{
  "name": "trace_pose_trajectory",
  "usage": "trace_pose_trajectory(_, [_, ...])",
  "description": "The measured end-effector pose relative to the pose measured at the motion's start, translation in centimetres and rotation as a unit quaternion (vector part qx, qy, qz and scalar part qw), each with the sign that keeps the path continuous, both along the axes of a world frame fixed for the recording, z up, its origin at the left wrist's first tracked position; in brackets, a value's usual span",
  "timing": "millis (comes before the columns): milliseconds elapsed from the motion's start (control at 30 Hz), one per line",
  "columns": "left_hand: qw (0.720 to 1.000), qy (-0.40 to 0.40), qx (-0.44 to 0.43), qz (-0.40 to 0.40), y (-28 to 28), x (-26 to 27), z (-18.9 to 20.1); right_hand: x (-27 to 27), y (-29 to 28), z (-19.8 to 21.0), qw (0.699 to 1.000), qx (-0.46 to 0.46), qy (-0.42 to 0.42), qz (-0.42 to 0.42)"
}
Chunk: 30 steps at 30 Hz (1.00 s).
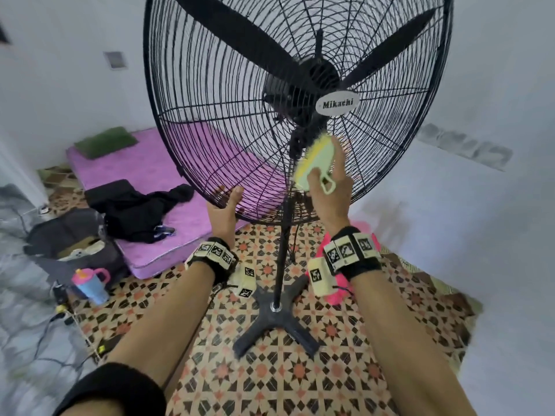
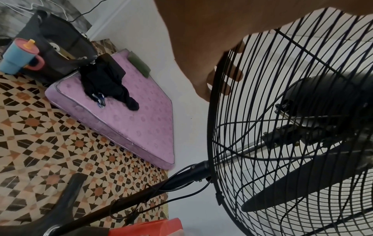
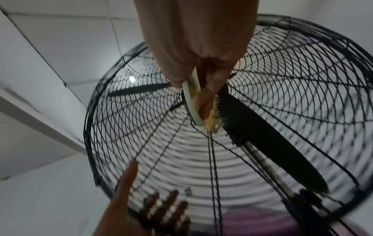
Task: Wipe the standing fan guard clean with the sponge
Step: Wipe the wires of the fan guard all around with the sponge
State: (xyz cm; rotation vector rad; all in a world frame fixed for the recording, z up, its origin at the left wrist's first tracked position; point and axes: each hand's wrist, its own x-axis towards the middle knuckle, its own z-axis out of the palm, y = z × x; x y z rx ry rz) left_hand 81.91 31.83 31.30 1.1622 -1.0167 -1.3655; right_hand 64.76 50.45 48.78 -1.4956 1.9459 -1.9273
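A large black standing fan fills the head view, its wire guard (image 1: 186, 94) facing me with a white "Mikachi" badge (image 1: 337, 103) at the hub. My right hand (image 1: 333, 190) grips a pale green handled sponge (image 1: 316, 159) and presses its yellow face against the guard just below the badge. In the right wrist view the sponge (image 3: 210, 123) meets the wires near the centre. My left hand (image 1: 223, 208) holds the guard's lower rim, thumb in front and fingers (image 2: 232, 75) behind the wires.
The fan's pole stands on a black cross base (image 1: 270, 322) on patterned floor. A purple mattress (image 1: 168, 172) with black clothes (image 1: 135, 208) lies at the left, beside a dark bag (image 1: 69, 235), a blue cup (image 1: 90, 283) and cables. A pink object (image 1: 338, 292) sits by the base; white walls stand behind and to the right.
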Motion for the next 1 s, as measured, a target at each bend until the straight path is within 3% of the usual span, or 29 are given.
trace_pose_trajectory(167, [1.0,0.0,0.006,0.002,0.3,0.4,0.0,1.6,1.4,-2.5,0.996,0.042,0.058,0.06])
trace_pose_trajectory(300, [1.0,-0.023,0.0,0.001,1.4,0.2,1.8,1.0,1.5,-1.3,0.992,0.034,-0.064,0.105])
trace_pose_trajectory(400, [1.0,-0.022,-0.005,0.004,1.4,0.1,1.5,0.5,2.2,-0.6,0.981,0.079,-0.091,0.154])
trace_pose_trajectory(467, [1.0,-0.027,0.003,0.005,1.1,0.3,0.7,0.0,2.5,-0.3,0.954,0.095,-0.192,0.211])
trace_pose_trajectory(567, [1.0,-0.016,0.01,0.008,1.0,0.4,0.3,-0.9,2.9,0.7,0.86,0.09,-0.405,0.297])
trace_pose_trajectory(633, [1.0,0.007,0.007,0.015,2.0,0.3,1.7,-1.3,3.3,1.4,0.827,0.09,-0.455,0.317])
trace_pose_trajectory(667, [1.0,0.019,0.006,0.017,2.8,0.2,2.5,-1.4,3.3,1.8,0.825,0.1,-0.46,0.311])
trace_pose_trajectory(867, [0.998,0.069,0.0,0.001,7.4,-0.2,5.5,-1.3,2.6,2.6,0.89,0.183,-0.367,0.2])
trace_pose_trajectory(1000, [0.997,0.048,0.005,-0.065,9.4,-0.6,5.8,-0.9,2.5,2.3,0.972,0.195,-0.104,0.073])
